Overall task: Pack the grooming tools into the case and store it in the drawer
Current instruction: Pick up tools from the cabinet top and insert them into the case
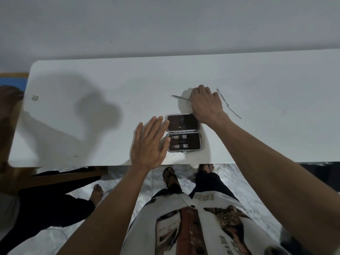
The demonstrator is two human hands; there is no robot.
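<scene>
In the head view, a white table (pixel 92 137) stood against a pale wall, and the case (pixel 184 132) lay open on it near the front edge, in front of the person. The far half of the case showed a dark lining and looked without tools, though a small strap in it was hard to read. The near half held two nail clippers (pixel 179 141), one behind the other, each under a dark strap.

The left hand (pixel 150 142) was spread flat with straight fingers, and its fingertips touched the left edge of the case. The right hand (pixel 206 103) was behind the case, palm down, with the fingers curled over a thin metal tool (pixel 179 97) on the table. The pointed end of this tool stuck out to the left of the hand. If the fingers already pinched it, I could not tell. Another long thin tool (pixel 229 103) lay alone on the table just to the right of the right hand.

Under the table edge, the person's sandalled feet (pixel 170 178) were on a marble floor.
</scene>
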